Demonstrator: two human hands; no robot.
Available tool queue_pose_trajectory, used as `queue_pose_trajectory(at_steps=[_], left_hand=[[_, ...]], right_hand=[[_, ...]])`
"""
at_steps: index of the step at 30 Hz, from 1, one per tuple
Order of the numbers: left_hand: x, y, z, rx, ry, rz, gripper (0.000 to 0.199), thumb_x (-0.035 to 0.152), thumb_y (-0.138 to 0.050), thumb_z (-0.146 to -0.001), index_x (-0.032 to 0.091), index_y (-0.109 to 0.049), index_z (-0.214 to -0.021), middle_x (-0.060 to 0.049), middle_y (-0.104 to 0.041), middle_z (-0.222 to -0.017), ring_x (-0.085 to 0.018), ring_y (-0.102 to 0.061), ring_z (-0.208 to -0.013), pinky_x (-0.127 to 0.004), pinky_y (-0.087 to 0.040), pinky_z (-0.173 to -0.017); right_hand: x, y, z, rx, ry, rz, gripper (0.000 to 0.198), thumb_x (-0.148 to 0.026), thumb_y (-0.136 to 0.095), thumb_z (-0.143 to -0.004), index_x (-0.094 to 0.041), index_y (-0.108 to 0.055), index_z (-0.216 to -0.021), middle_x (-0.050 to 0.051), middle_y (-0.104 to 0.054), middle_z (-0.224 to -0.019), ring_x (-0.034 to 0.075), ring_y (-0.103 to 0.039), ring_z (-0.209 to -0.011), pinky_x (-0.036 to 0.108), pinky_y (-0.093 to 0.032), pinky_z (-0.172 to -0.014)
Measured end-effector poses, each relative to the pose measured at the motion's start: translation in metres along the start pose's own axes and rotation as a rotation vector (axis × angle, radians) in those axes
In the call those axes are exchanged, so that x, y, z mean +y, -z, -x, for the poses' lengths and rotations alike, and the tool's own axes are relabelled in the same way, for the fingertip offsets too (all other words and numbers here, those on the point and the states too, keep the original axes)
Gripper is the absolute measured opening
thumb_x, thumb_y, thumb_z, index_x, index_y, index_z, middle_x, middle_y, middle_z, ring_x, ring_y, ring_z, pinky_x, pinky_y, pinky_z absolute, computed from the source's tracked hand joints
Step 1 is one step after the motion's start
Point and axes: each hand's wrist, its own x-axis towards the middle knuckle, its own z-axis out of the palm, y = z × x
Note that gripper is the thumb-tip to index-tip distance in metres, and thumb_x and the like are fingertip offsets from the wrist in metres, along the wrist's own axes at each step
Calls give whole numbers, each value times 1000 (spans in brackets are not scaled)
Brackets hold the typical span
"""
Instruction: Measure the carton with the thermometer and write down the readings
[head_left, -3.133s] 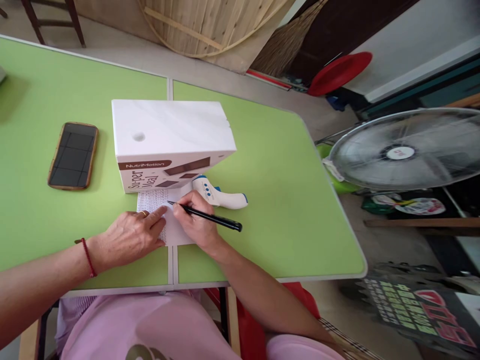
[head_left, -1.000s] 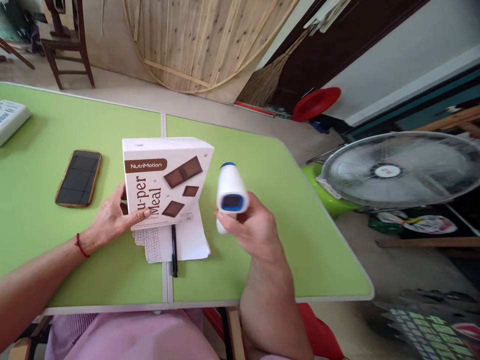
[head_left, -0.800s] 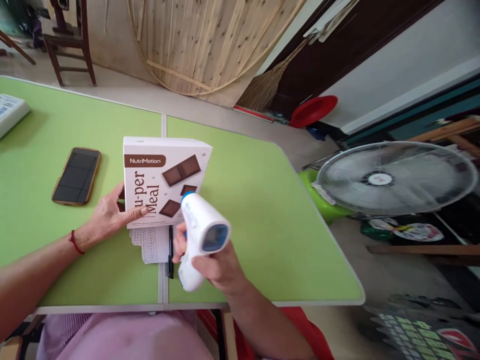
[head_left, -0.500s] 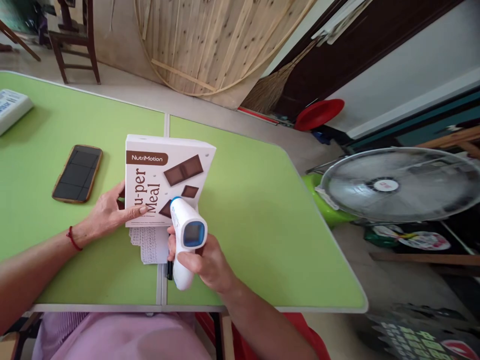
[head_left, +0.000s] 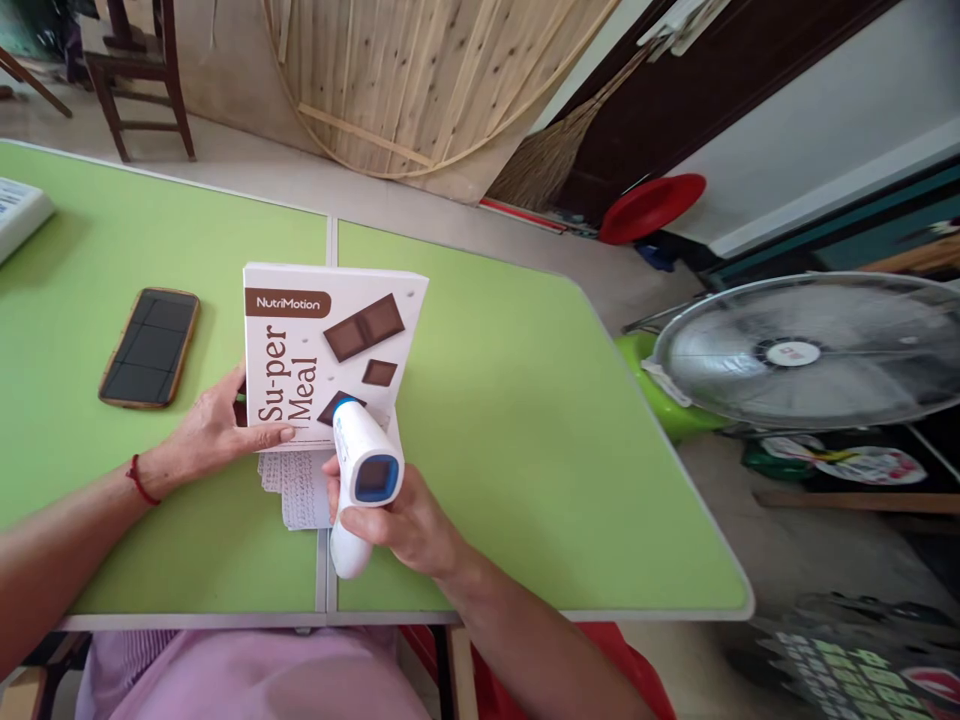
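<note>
My left hand [head_left: 225,420] grips the lower left edge of a white box [head_left: 300,375] printed "Su-per Meal", thumb on its front, other fingers hidden behind. The box stands upright on the green table. In my right hand [head_left: 412,525] is a white and blue infrared thermometer [head_left: 366,480], held by its handle, its dark screen towards me. Its blue nose is close to the lower right of the box front; whether they touch I cannot tell. Below the box lie printed sheets of paper [head_left: 304,490], partly covered by it.
A smartphone [head_left: 150,347] in a brown-edged case lies left of the box. A white object [head_left: 22,215] sits at the table's far left. Beyond the right edge of the green table [head_left: 540,450] stands a fan [head_left: 787,352]. A chair [head_left: 135,80] is at the back left.
The thermometer has shifted slightly left over the box front, and the black pen beside its handle is now out of sight. More of the box's lettering shows. The view has turned slightly.
</note>
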Motion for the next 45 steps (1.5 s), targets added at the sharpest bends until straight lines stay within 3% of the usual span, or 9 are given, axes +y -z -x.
queue_pose_trajectory(at_steps=[11, 21, 45], left_hand=[[1, 1, 0, -18, -51, -69, 54, 58, -73, -82, 20, -61, -117, -9, -73, -116, -31, -69, -108, -42, -59, -92], [2, 1, 0, -10, -13, -76, 61, 62, -71, -80, 19, -58, -121, -9, -73, -112, -30, -70, -101, -41, -60, -85], [4, 2, -1, -17, 16, -88, 59, 65, -70, -80, 19, -59, -115, -12, -73, -115, -32, -69, -102, -45, -59, -86]], right_hand=[[4, 0, 0, 34, 0, 8, 23, -33, -73, -63, -22, -53, -67, -2, -53, -64, 15, -47, -61, 33, -43, -60], [1, -1, -1, 46, -7, 18, 22, -30, -72, -60, -22, -53, -64, -2, -53, -63, 14, -47, -60, 33, -42, -60], [1, 2, -1, 29, 6, 27, 23, -32, -74, -63, -22, -54, -65, -2, -55, -63, 14, -50, -60, 32, -44, -60]])
